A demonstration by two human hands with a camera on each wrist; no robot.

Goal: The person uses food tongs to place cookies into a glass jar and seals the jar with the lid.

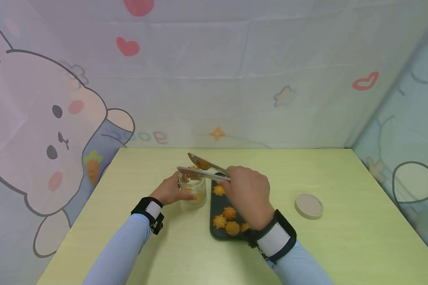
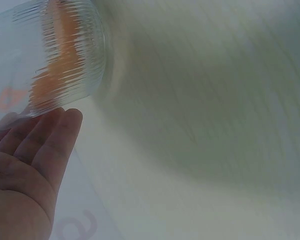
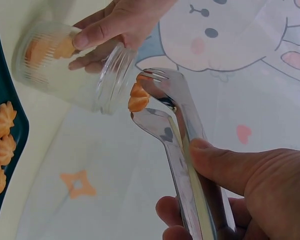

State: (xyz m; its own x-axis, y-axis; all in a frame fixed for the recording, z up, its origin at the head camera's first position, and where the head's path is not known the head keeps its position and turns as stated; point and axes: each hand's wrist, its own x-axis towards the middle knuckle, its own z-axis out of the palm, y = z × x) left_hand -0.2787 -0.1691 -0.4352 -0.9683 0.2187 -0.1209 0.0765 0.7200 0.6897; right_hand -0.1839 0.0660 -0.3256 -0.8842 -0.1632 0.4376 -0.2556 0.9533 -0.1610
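My left hand (image 1: 172,190) holds a ribbed glass jar (image 1: 198,197) on the table, thumb on the near side and fingers round the back. Orange-yellow piped cookies lie in its bottom, seen through the glass in the left wrist view (image 2: 60,55). In my right hand (image 1: 247,194) I grip metal tongs (image 3: 182,130), one tip shaped like a fork. Between the tong tips sits a piped cookie (image 3: 138,97), close to the open mouth of the jar. Right of the jar, partly under my right hand, lies a dark green tray (image 1: 217,202) with several cookies (image 1: 230,213).
A round beige lid (image 1: 308,206) lies to the right on the pale yellow table (image 1: 356,237). Behind the table hangs a printed cloth (image 1: 207,87) with a cartoon rabbit and hearts, and it continues along the right side.
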